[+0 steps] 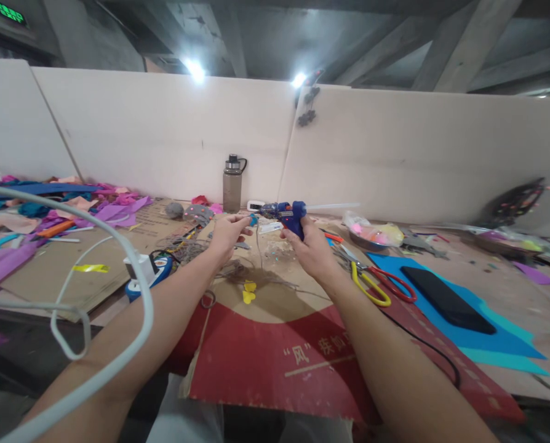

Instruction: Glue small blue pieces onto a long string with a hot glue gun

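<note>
Pointing glue gun [296, 213] toward blue piece [253, 219]

Gripping glue gun by its handle [294, 230] in right hand [312, 246], closed snugly around. Pinching blue piece at the tips of left hand [229, 237], just beside nozzle [267, 211] and above cardboard [275, 304]; cannot tell whether touching nozzle.

Blue glue gun [295, 214], red-and-tan cardboard [256, 357]

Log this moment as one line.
left hand: holding blue piece | right hand: gripping glue gun, nozzle toward blue piece | nearby: scissors, bottle, phone on blue sheet
</note>
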`<move>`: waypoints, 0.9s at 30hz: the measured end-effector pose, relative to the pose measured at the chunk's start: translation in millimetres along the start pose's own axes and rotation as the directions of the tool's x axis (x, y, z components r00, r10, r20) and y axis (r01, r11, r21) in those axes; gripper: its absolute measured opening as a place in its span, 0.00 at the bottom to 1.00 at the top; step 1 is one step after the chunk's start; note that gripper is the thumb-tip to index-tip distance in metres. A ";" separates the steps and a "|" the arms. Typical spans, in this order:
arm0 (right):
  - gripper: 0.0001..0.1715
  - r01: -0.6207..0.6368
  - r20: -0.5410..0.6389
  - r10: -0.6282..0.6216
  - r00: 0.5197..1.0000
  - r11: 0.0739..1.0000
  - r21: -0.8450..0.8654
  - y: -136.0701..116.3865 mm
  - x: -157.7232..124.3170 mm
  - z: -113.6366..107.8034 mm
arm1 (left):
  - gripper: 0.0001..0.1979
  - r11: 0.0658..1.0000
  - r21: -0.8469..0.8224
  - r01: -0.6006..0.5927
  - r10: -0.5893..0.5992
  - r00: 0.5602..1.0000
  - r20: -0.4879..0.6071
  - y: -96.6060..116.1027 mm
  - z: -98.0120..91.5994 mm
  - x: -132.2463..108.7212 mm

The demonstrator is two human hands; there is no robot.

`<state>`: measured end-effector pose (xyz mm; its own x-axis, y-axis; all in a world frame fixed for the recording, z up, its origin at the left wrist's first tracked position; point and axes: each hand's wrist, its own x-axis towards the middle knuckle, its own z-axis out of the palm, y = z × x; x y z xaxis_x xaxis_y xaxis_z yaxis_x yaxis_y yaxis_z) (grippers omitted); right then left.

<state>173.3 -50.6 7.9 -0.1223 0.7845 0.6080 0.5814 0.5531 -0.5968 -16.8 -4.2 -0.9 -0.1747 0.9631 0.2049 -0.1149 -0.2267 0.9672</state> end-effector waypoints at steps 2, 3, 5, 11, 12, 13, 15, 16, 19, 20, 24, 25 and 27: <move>0.20 -0.002 0.012 0.002 1.000 1.000 0.002 -0.3 -0.1 0.4 | 0.11 1.000 -0.006 0.002 -0.002 1.000 0.007 0.5 0.6 -0.5; 0.19 0.000 0.015 0.000 1.000 1.000 0.002 -0.7 -0.1 0.6 | 0.11 1.000 -0.008 0.003 -0.003 1.000 0.009 0.8 0.9 -0.7; 0.19 0.001 0.023 -0.001 1.000 1.000 -0.002 -1.7 -0.3 1.0 | 0.11 1.000 -0.011 0.002 -0.001 1.000 0.009 1.2 1.4 -1.1; 0.21 0.011 0.030 -0.010 0.999 1.000 -0.022 -2.5 -1.0 1.3 | 0.11 1.000 0.002 -0.011 0.011 1.000 0.017 2.6 2.8 -3.0; 0.21 0.013 0.030 -0.012 0.999 1.000 -0.025 -2.2 -1.0 1.2 | 0.11 1.000 0.004 -0.012 0.012 1.000 0.019 2.9 3.0 -3.2; 0.21 0.014 0.029 -0.013 0.999 0.999 -0.030 -1.7 -0.9 1.2 | 0.10 1.000 0.004 -0.013 0.013 1.000 0.021 3.1 3.2 -3.4; 0.20 0.014 0.028 -0.013 1.000 0.999 -0.044 -1.0 -0.7 1.2 | 0.09 1.000 0.002 -0.015 0.015 1.000 0.023 3.4 3.3 -3.4; 0.20 0.014 0.028 -0.013 1.000 0.999 -0.050 -0.8 -0.5 1.2 | 0.09 1.000 0.001 -0.017 0.017 1.000 0.026 3.5 3.3 -3.4; 0.21 0.022 0.026 -0.021 0.999 0.998 -0.063 -1.0 -0.3 1.1 | 0.10 1.000 0.004 -0.022 0.022 0.999 0.033 3.4 3.0 -3.3; 0.22 0.026 0.023 -0.025 0.999 0.998 -0.065 -1.2 -0.3 0.9 | 0.10 1.000 0.006 -0.024 0.024 0.999 0.035 3.4 2.8 -3.3; 0.24 0.029 0.015 -0.028 1.000 0.997 -0.076 -1.8 -0.5 -0.1 | 0.10 1.000 0.013 -0.029 0.028 0.999 0.035 3.4 2.6 -3.3; 0.25 0.028 0.017 -0.027 0.999 0.997 -0.077 -1.8 -0.5 -0.4 | 0.10 0.999 0.012 -0.030 0.029 0.999 0.033 3.5 2.6 -3.2; 0.25 0.029 0.020 -0.027 0.999 0.996 -0.079 -1.6 -0.4 -0.6 | 0.10 0.999 0.009 -0.031 0.030 0.999 0.032 3.9 2.9 -3.3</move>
<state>172.9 -52.0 8.9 -0.1545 0.7746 0.6133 0.6392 0.5517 -0.5358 -13.8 -7.8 2.7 -0.1471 0.9598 0.2389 -0.1010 -0.2549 0.9617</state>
